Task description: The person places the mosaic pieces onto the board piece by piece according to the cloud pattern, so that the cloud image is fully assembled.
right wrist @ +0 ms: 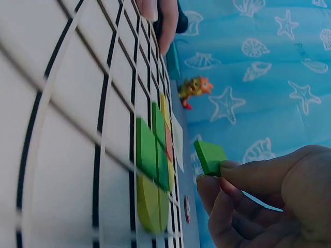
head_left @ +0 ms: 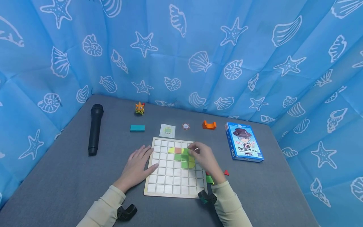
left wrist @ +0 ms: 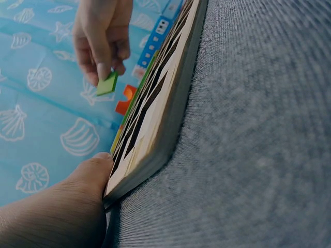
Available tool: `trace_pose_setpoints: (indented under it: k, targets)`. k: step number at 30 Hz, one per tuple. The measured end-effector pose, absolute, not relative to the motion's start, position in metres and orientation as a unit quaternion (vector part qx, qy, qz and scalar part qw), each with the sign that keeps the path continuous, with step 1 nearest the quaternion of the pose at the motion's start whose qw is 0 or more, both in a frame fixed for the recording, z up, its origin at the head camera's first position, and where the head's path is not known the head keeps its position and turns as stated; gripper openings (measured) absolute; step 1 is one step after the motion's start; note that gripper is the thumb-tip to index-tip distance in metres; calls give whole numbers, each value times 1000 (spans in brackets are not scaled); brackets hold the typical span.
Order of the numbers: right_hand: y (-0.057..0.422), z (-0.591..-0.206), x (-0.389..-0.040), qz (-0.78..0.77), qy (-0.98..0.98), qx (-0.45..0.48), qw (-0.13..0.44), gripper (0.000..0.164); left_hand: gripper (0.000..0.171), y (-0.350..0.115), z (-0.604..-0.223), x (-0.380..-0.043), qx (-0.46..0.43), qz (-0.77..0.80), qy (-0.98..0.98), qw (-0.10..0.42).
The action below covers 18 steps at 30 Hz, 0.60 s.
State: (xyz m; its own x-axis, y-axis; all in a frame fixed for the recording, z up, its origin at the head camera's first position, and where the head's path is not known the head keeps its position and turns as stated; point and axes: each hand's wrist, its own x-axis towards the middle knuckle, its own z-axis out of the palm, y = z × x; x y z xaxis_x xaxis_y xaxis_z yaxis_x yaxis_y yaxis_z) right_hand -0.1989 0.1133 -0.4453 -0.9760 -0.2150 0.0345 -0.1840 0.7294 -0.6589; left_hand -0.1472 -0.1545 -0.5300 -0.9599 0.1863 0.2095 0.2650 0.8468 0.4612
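My right hand [head_left: 202,154] pinches a green square tile [right wrist: 209,157] between thumb and fingers, above the upper right part of a white gridded wooden board [head_left: 168,189]. The same tile shows clear of the board in the left wrist view. Set in the grid are several green squares [head_left: 185,164], a salmon square [head_left: 178,150] and yellow rounded pieces [head_left: 171,150]. My left hand [head_left: 137,167] rests at the board's left edge, its fingers extended and the thumb touching the rim. Beyond the board lies a small card [head_left: 167,130] with a printed green pattern.
Loose green pieces [head_left: 209,179] and a red triangle [head_left: 226,172] lie by the right forearm. Behind the board are a teal block [head_left: 137,128], a toy figure [head_left: 139,108], a chip [head_left: 185,126] and an orange block [head_left: 209,125]. A microphone [head_left: 95,129] and boxed game [head_left: 245,143] flank them.
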Motion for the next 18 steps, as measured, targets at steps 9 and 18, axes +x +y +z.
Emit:
trace_pose_setpoints:
  k: [9,18]
  targets:
    - [93,-452,-202,-351,923,-151,43,7,73,-153,-527,-146,-122,-253,-957,78]
    - [80,-455,-204,-348,922,-161,60,5,73,-153,-526,-147,-118,-256,-957,74]
